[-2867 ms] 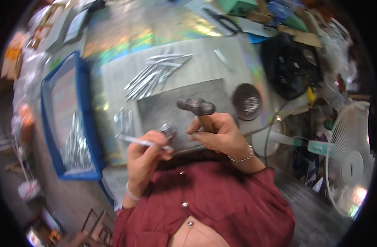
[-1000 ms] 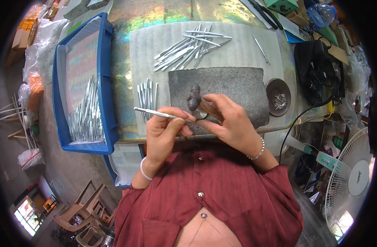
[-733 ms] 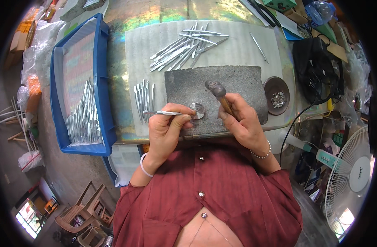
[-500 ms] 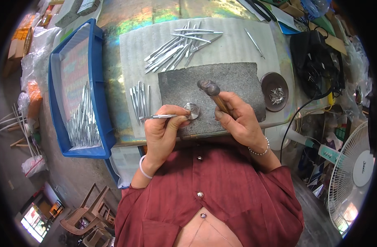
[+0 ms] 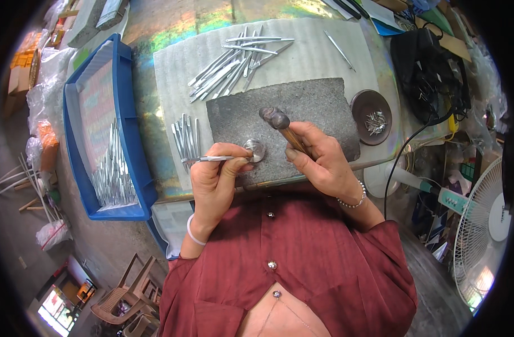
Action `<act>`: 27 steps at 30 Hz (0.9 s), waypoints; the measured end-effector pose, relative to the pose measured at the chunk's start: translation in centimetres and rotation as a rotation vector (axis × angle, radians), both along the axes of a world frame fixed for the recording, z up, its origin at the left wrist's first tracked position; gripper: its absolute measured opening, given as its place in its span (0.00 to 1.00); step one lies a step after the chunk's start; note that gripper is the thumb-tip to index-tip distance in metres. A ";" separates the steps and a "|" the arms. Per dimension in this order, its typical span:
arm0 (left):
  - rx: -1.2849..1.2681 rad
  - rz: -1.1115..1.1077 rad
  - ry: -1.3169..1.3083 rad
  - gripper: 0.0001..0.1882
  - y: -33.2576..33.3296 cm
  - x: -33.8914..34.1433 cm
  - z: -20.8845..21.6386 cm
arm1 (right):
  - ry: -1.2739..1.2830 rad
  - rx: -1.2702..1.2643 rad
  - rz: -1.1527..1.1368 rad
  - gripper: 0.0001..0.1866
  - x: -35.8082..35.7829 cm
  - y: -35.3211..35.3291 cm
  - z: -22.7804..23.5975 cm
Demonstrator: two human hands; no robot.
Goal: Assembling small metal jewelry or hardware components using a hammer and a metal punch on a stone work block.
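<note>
Hammer [image 5: 280, 122] and right hand [image 5: 321, 158] stand farther from the left hand [image 5: 213, 175] than a second ago, which leaves the round steel block [image 5: 258, 147] in fuller view. Close in front of the burgundy shirt [image 5: 318, 258], the two hands are apart: the left pinches a flat metal strip [image 5: 212, 159] between thumb and forefinger, and the right is wrapped round the hammer's wooden handle, just behind the head. From where I stand, the left fingertips look the weak spot: they sit right at the block's edge, so a blow falling slightly wide could catch them, and a slack pinch could let the strip skid or twist. That strip lies across the left hand, one end poking out leftward, the other lost among the fingertips beside the block; I can't tell whether they touch. The right hand is well apart from it. Under the block spreads a dark grey slab [image 5: 302, 104], with a small bunch of strips [image 5: 185, 137] to its left, a brown bowl [image 5: 369, 96] of metal bits to its right, and a blue tray [image 5: 136, 135] farther left. Beyond lies a loose heap of strips [image 5: 234, 67] on white foam sheet [image 5: 168, 67].
</note>
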State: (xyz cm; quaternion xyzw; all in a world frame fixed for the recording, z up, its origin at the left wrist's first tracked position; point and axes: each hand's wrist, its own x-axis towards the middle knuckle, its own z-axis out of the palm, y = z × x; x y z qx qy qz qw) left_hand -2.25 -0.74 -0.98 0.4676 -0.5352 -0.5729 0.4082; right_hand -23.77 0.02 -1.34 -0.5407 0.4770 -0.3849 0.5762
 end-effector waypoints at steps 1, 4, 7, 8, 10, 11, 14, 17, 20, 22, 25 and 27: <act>0.001 -0.001 -0.001 0.04 0.0 0.0 0.0 | 0.019 -0.034 -0.003 0.19 0.0 0.0 0.0; 0.034 0.015 -0.003 0.04 0.1 -0.1 0.1 | 0.018 -0.042 -0.038 0.18 0.1 0.0 0.0; 0.041 0.035 0.021 0.04 0.1 -0.2 0.0 | 0.026 0.002 -0.042 0.18 0.0 0.1 0.3; 0.033 0.040 0.018 0.04 0.1 -0.2 0.0 | 0.026 0.003 -0.041 0.18 -0.1 0.1 0.5; 0.025 0.043 0.016 0.04 0.2 -0.3 0.0 | 0.017 0.106 -0.005 0.18 -0.2 0.0 0.7; 0.003 0.042 0.000 0.04 0.2 -0.3 -0.1 | 0.018 0.107 -0.005 0.18 -0.2 0.0 0.7; -0.061 0.022 -0.062 0.04 0.3 -0.3 -0.3 | 0.003 0.021 -0.037 0.19 0.0 0.2 0.2; -0.182 -0.032 -0.191 0.04 0.1 0.0 -0.4 | 0.014 -0.037 -0.036 0.19 0.0 0.1 0.2; -0.216 -0.028 -0.254 0.03 0.0 -0.2 -0.3 | 0.065 -0.097 -0.013 0.20 0.0 0.1 0.0; -0.171 0.006 -0.233 0.03 -0.2 -0.4 0.1 | 0.053 -0.087 -0.013 0.20 0.0 0.2 0.0; 0.066 0.053 -0.058 0.03 -0.4 -0.4 0.5 | -0.018 -0.076 -0.022 0.20 0.1 0.4 -0.1; 0.032 0.051 -0.016 0.04 -0.3 -0.3 0.2 | -0.027 -0.093 -0.026 0.20 0.3 0.5 -0.2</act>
